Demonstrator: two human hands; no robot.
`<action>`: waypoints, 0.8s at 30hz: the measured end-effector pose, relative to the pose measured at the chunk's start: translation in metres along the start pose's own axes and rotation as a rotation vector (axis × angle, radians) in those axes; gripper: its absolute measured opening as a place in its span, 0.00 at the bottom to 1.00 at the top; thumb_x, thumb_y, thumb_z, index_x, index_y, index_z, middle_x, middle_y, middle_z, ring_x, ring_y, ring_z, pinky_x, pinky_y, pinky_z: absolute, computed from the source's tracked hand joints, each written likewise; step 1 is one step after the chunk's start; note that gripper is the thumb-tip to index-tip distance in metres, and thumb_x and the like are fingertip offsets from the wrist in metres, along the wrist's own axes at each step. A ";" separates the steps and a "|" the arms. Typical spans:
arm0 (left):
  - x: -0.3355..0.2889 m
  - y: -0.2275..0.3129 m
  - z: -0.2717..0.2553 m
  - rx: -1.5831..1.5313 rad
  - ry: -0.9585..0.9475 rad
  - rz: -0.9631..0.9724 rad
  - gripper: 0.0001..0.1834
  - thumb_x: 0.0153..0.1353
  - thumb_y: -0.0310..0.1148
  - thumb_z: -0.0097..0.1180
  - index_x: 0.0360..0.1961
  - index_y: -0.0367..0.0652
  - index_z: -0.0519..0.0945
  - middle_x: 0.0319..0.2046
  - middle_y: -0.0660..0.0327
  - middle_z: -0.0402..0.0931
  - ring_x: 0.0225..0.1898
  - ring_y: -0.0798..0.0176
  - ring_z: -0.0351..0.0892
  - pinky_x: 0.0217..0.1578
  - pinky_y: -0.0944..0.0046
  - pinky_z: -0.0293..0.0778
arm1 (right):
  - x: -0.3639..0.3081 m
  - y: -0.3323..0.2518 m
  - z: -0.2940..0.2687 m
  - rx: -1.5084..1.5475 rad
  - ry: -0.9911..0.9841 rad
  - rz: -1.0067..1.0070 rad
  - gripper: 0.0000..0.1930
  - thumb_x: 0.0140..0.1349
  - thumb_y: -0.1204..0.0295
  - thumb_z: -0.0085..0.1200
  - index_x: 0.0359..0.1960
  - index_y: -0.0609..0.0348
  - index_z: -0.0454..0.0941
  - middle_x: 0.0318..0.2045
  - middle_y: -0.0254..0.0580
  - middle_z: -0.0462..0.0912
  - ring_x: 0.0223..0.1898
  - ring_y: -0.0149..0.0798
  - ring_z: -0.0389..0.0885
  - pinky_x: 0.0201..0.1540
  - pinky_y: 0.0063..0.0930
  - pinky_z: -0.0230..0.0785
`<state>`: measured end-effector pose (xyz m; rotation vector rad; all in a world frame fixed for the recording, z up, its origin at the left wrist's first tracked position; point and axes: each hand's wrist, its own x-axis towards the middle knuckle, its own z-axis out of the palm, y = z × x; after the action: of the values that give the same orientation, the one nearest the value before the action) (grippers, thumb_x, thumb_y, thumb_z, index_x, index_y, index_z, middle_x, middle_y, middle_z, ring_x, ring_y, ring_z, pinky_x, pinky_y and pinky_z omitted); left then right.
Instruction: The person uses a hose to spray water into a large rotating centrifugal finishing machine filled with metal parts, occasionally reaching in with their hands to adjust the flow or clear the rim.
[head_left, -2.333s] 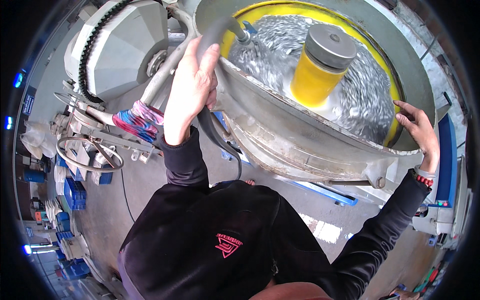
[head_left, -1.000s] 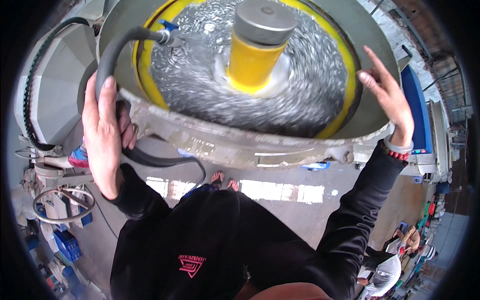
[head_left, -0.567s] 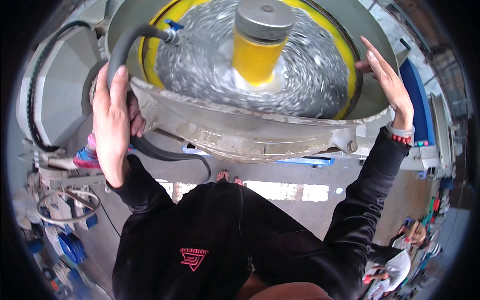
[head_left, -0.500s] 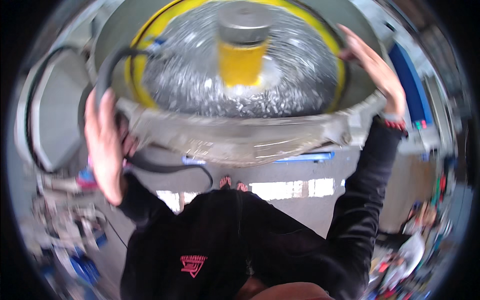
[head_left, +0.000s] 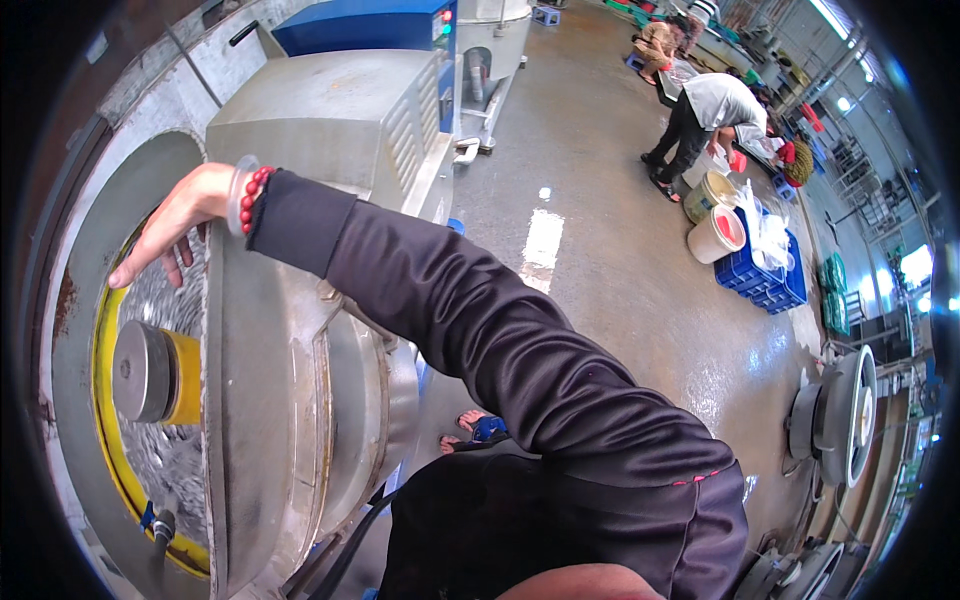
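Observation:
My right hand (head_left: 178, 218) reaches over a large round grey tub (head_left: 255, 420), its fingers stretched out and holding nothing. A bead bracelet (head_left: 254, 200) is on the wrist. One fingertip is by the tub's yellow inner ring (head_left: 108, 330); whether it touches cannot be told. Inside, shiny small pieces (head_left: 158, 455) look smeared by motion. A yellow post (head_left: 185, 378) with a steel cap (head_left: 140, 372) stands at the middle. A hose end with a blue fitting (head_left: 160, 525) hangs over the tub's lower edge. My left hand is out of view.
Beside the tub stands a grey vented housing (head_left: 330, 110), with a blue box (head_left: 360, 28) behind it. A person (head_left: 715, 110) bends over at the far right, near white buckets (head_left: 716, 236) and a blue crate (head_left: 765, 275). A round fan-like machine (head_left: 840, 415) stands farther right.
My view has swung to the right, so the tub now lies at the left side. My left hand has left the picture. The right hand stays outstretched over the tub.

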<state>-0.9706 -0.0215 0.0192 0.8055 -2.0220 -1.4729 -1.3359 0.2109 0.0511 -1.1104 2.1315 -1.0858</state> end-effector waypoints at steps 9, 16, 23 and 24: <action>-0.009 0.015 0.015 0.040 0.022 0.043 0.29 0.65 0.49 0.48 0.62 0.46 0.63 0.35 0.58 0.63 0.30 0.64 0.65 0.25 0.67 0.65 | 0.051 0.027 0.001 -0.209 -0.143 -0.082 0.34 0.50 0.38 0.57 0.55 0.42 0.76 0.46 0.38 0.80 0.43 0.39 0.76 0.49 0.35 0.68; -0.011 0.014 0.013 0.071 0.108 0.058 0.30 0.65 0.48 0.48 0.63 0.45 0.62 0.35 0.57 0.64 0.30 0.64 0.64 0.25 0.67 0.64 | 0.041 0.024 0.000 -0.349 -0.028 0.004 0.32 0.52 0.46 0.60 0.55 0.51 0.76 0.39 0.34 0.81 0.38 0.35 0.74 0.41 0.28 0.70; -0.006 0.004 0.003 0.096 0.192 0.049 0.30 0.65 0.48 0.49 0.63 0.44 0.61 0.35 0.57 0.65 0.29 0.63 0.64 0.25 0.66 0.64 | 0.046 0.028 0.000 -0.356 -0.036 -0.012 0.31 0.51 0.47 0.61 0.54 0.51 0.76 0.39 0.34 0.81 0.37 0.36 0.75 0.40 0.30 0.70; -0.006 0.005 0.004 0.100 0.205 0.048 0.30 0.65 0.48 0.49 0.63 0.44 0.61 0.35 0.57 0.65 0.29 0.63 0.64 0.25 0.66 0.64 | 0.047 0.027 0.000 -0.364 -0.039 -0.012 0.32 0.51 0.47 0.61 0.55 0.51 0.76 0.39 0.34 0.81 0.37 0.36 0.75 0.40 0.31 0.70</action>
<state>-0.9698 -0.0130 0.0223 0.9034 -1.9580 -1.2177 -1.3730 0.1809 0.0255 -1.2922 2.3523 -0.6876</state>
